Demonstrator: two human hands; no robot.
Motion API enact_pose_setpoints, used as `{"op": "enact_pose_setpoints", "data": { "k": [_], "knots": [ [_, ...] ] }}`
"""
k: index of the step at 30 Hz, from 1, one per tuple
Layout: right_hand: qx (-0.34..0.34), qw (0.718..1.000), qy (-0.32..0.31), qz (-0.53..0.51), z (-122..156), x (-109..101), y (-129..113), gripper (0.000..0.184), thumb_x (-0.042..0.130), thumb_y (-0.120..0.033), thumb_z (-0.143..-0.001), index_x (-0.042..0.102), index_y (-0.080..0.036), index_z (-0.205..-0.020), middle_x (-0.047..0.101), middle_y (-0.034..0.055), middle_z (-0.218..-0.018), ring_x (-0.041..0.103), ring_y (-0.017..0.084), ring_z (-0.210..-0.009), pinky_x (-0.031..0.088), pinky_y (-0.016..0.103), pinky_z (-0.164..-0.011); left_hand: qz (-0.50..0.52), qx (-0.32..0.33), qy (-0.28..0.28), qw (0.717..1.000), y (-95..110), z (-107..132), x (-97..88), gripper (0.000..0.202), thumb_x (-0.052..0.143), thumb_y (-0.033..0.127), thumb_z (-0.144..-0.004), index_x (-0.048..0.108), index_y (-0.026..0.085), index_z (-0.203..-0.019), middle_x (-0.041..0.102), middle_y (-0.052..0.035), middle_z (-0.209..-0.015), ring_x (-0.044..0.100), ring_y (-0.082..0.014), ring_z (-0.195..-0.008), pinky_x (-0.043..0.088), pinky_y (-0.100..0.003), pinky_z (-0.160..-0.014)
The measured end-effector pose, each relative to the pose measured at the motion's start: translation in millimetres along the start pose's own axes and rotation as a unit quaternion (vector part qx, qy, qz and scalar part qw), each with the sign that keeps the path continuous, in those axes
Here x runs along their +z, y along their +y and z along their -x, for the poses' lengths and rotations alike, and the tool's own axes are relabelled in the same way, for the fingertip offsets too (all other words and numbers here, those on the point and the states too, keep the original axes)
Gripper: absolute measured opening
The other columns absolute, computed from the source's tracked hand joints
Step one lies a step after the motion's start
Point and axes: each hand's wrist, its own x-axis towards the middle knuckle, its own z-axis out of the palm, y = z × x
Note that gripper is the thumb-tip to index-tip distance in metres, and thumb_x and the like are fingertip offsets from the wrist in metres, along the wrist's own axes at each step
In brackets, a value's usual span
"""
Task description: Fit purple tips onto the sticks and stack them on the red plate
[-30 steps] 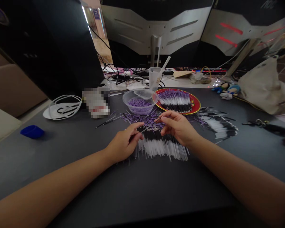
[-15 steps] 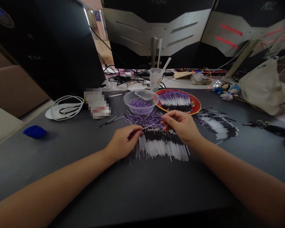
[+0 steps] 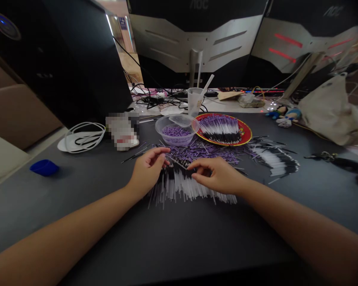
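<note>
Mid-table, right hand (image 3: pixel 216 174) pinching one thin stick (image 3: pixel 180 163)!
Thumb and forefinger hold its end over the black-and-white stick pile (image 3: pixel 181 186); left hand (image 3: pixel 147 170) hovers open beside it, plastic bowl (image 3: pixel 176 137) beyond.

The thin plastic sticks (image 3: pixel 193 186) looked smooth and faintly glossy; the clear plastic bowl (image 3: pixel 176 138) shone too, and the red plate (image 3: pixel 244 129) had a high gloss — but the dark desk surface (image 3: pixel 77 190) was matt, and the cloth bag (image 3: pixel 331 113) looked soft and rough.
</note>
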Motion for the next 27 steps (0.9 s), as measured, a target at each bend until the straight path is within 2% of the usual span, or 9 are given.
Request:
{"op": "enact_pose_setpoints", "data": {
  "k": [4,8,12,14,16,18,21,24,27],
  "knots": [
    [-0.002,1.0,0.014,0.002,1,8,-4,0.02,0.059,-0.03,-0.082,0.067,-0.022,-0.099,0.067,-0.0013,-0.064,0.059,0.012,-0.055,0.043,0.025,-0.055,-0.063,0.059,-0.057,0.995,6,12,3.5,0.029,0.051,0.031,-0.089,0.063,0.017,-0.112,0.069,-0.0071,-0.107,0.067,-0.016,-0.084,0.055,-0.03,-0.078],
    [0.008,0.999,0.038,-0.005,2,14,-8,0.014,0.059,-0.028,-0.081,0.068,-0.021,-0.089,0.06,-0.0036,-0.055,0.053,0.01,-0.049,0.037,0.023,-0.049,-0.167,0.148,-0.098,0.97,11,21,5.0,0.029,0.049,0.031,-0.09,0.064,0.02,-0.112,0.07,-0.0043,-0.107,0.066,-0.0176,-0.095,0.052,-0.032,-0.089],
    [0.01,0.998,0.056,-0.003,1,17,-10,0.009,0.058,-0.024,-0.079,0.065,-0.02,-0.076,0.047,-0.0057,-0.049,0.041,0.008,-0.045,0.03,0.022,-0.046,-0.21,0.19,-0.136,0.949,8,19,3.3,0.034,0.046,0.031,-0.092,0.055,0.019,-0.123,0.066,-0.0059,-0.116,0.063,-0.018,-0.104,0.049,-0.032,-0.092],
    [0.014,0.996,0.085,-0.016,-3,14,-7,0.01,0.057,-0.026,-0.08,0.062,-0.02,-0.074,0.043,-0.0064,-0.048,0.037,0.008,-0.044,0.028,0.022,-0.045,-0.245,0.209,-0.126,0.938,5,15,0.7,0.037,0.046,0.031,-0.091,0.05,0.019,-0.126,0.062,-0.0077,-0.122,0.057,-0.02,-0.112,0.044,-0.037,-0.097],
    [0.021,0.991,0.127,-0.033,-9,4,0,0.012,0.056,-0.029,-0.081,0.06,-0.02,-0.074,0.043,-0.0064,-0.048,0.036,0.008,-0.043,0.027,0.022,-0.044,-0.292,0.216,-0.09,0.927,3,8,-3.3,0.033,0.045,0.03,-0.09,0.053,0.018,-0.12,0.063,-0.0085,-0.117,0.055,-0.0217,-0.11,0.041,-0.04,-0.097],
    [0.033,0.982,0.184,-0.038,-20,-12,12,0.016,0.056,-0.033,-0.081,0.058,-0.019,-0.074,0.044,-0.0059,-0.048,0.037,0.008,-0.043,0.027,0.023,-0.044,-0.358,0.197,-0.062,0.911,3,1,-8.1,0.024,0.045,0.03,-0.089,0.059,0.018,-0.104,0.065,-0.0075,-0.101,0.057,-0.0226,-0.099,0.041,-0.04,-0.09],
    [0.07,0.963,0.256,0.057,-43,-41,36,0.022,0.054,-0.038,-0.082,0.061,-0.018,-0.079,0.05,-0.0032,-0.05,0.045,0.011,-0.045,0.032,0.025,-0.047,-0.475,0.154,-0.065,0.864,1,-8,-14.2,0.026,0.045,0.037,-0.088,0.059,0.019,-0.076,0.062,-0.0066,-0.081,0.055,-0.0251,-0.087,0.04,-0.042,-0.079],
    [0.122,0.929,0.231,0.261,-69,-63,61,0.026,0.047,-0.036,-0.085,0.065,-0.017,-0.085,0.063,0.0035,-0.065,0.057,0.016,-0.061,0.038,0.027,-0.057,-0.538,0.127,-0.091,0.828,-5,-13,-15.8,0.034,0.047,0.046,-0.085,0.055,0.019,-0.065,0.06,-0.0077,-0.077,0.054,-0.0274,-0.083,0.038,-0.043,-0.075],
    [0.144,0.914,0.209,0.316,-92,-74,80,0.025,0.047,-0.031,-0.083,0.067,-0.017,-0.087,0.069,0.0087,-0.081,0.061,0.021,-0.077,0.041,0.029,-0.067,-0.551,0.105,-0.11,0.821,-12,-14,-14.6,0.033,0.046,0.048,-0.085,0.055,0.018,-0.072,0.061,-0.0089,-0.079,0.056,-0.0277,-0.082,0.039,-0.042,-0.074]
  ]
}}
